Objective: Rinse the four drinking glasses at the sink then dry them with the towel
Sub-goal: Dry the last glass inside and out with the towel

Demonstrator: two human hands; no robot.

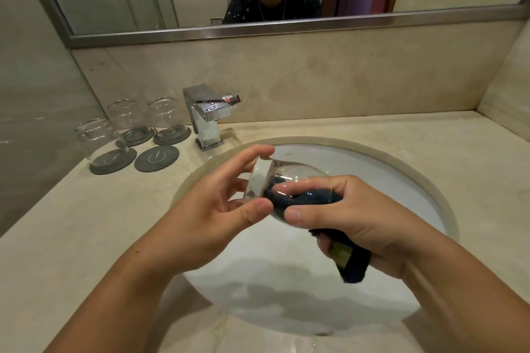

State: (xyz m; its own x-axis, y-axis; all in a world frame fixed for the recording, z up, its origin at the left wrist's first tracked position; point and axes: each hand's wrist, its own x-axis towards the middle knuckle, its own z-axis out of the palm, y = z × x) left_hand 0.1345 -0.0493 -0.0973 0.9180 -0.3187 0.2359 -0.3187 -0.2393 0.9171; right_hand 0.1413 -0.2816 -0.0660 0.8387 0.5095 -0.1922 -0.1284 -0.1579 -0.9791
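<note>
At the far left of the counter (430,152) three glasses stood mouth-down on dark round coasters: the near one (96,139), and two further back, one (126,117) just left of the other (167,116). Upside down on their mats, they could drain, and were probably finished or waiting for the towel. A fourth coaster (157,157) lay bare, near the faucet (208,116), likely kept for the glass in hand. No water ran from the spout that could be seen.

Over the sink (387,169) the left hand (212,209) pinched the thick base of the fourth glass (275,189) between thumb and fingertips, holding it on its side with its mouth turned right, so the other hand could get in. The right hand (352,218) was closed on the dark towel (351,262), its fingers pushing a wad of cloth into the glass while the thumb pressed the outside wall. The towel's tail hung below the palm. By my judgement this was the drying step.
</note>
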